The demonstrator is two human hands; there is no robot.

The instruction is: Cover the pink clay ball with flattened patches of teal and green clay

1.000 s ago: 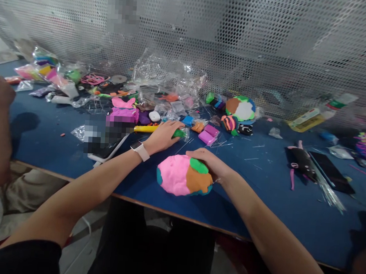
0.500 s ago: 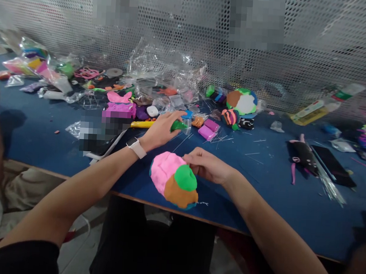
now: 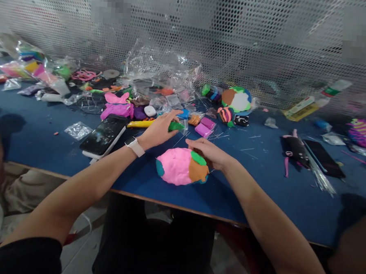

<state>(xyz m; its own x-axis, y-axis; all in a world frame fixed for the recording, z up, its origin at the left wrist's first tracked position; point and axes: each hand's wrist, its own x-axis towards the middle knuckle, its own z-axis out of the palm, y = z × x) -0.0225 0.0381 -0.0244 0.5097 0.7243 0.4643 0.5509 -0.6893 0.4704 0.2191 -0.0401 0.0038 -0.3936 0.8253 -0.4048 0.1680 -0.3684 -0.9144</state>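
Observation:
A big clay lump (image 3: 181,166), mostly pink with orange, green and teal patches, lies on the blue table (image 3: 260,190) near its front edge. My right hand (image 3: 207,152) rests against the lump's right side, fingers curled onto it by the green patch. My left hand (image 3: 159,130), with a white watch on the wrist, reaches just beyond the lump and is closed on a small green clay piece (image 3: 175,126) in clear wrap.
A phone (image 3: 103,135) lies left of my left arm. Clay pieces, wrappers and clay figures crowd the back of the table before a perforated metal screen (image 3: 206,36). A black clay figure (image 3: 294,149) and another phone (image 3: 324,158) lie right. Another person's arm is at far left.
The clay lump, tipped up on edge half a second ago, now lies flat again under my right hand. My left hand has kept its hold on the green piece.

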